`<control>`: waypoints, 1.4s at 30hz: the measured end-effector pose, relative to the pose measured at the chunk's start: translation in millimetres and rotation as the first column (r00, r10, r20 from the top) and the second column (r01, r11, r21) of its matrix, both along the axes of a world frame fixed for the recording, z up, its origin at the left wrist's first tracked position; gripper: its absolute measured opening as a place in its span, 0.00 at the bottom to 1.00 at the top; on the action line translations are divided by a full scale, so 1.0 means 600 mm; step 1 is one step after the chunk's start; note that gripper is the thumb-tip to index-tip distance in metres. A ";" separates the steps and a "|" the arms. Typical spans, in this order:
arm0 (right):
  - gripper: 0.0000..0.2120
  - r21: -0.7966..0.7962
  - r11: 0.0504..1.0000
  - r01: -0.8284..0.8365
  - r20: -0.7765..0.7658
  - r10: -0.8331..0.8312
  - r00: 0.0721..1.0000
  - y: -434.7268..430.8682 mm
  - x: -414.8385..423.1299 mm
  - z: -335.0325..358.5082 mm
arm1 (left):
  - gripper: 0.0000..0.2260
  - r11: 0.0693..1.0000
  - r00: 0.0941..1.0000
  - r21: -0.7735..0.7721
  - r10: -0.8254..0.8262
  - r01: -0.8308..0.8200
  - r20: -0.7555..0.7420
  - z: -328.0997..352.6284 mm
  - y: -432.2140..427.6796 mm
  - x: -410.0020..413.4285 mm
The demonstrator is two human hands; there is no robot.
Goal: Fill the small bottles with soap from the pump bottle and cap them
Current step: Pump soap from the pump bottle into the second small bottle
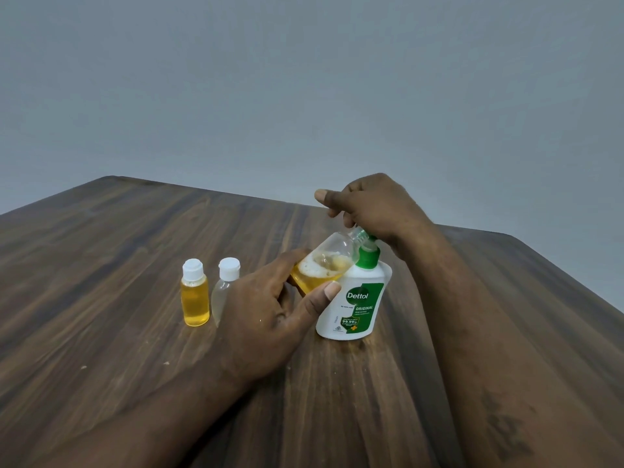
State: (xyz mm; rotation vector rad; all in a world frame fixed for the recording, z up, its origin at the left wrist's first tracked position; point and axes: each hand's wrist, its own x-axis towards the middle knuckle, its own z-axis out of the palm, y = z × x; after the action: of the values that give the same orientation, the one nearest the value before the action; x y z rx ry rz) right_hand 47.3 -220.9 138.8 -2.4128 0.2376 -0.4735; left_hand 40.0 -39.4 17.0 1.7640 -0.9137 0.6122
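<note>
Gripping a tilted small bottle [324,265], half full of amber soap, the left hand [266,309] holds its mouth at the spout; the right hand [371,207] curls over the pump head. On the wooden table [135,231] the pump bottle [354,305] stands; at its 9 o'clock stand a full capped bottle [195,298] and a clear capped bottle [224,285].
</note>
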 end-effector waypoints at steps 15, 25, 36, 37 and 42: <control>0.16 0.008 0.998 -0.063 -0.142 0.063 0.988 0.001 0.004 -0.010 | 0.22 1.000 1.000 -0.004 -0.002 0.002 0.022 0.001 0.003 0.002; 0.17 0.044 0.999 -0.020 -0.003 0.021 1.000 0.005 0.001 -0.004 | 0.18 0.999 1.000 -0.045 -0.023 0.023 -0.007 0.002 0.000 0.000; 0.17 0.086 0.996 -0.031 -0.039 0.035 0.999 0.004 0.001 -0.004 | 0.20 1.000 1.000 -0.024 -0.017 0.017 0.005 -0.004 -0.001 0.005; 0.18 0.084 0.996 -0.020 0.002 0.020 1.000 0.004 0.000 -0.003 | 0.20 0.999 1.000 -0.029 -0.019 0.019 0.002 -0.003 -0.001 0.003; 0.17 0.108 0.994 0.000 0.123 -0.014 0.992 0.006 0.000 -0.003 | 0.17 0.998 1.000 -0.053 -0.024 0.023 -0.019 0.001 -0.001 0.000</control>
State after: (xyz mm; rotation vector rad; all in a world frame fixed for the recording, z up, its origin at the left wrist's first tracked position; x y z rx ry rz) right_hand 47.6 -217.0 136.8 -2.2686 0.2115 -0.5964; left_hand 40.1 -39.8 17.5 1.7072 -0.8957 0.5979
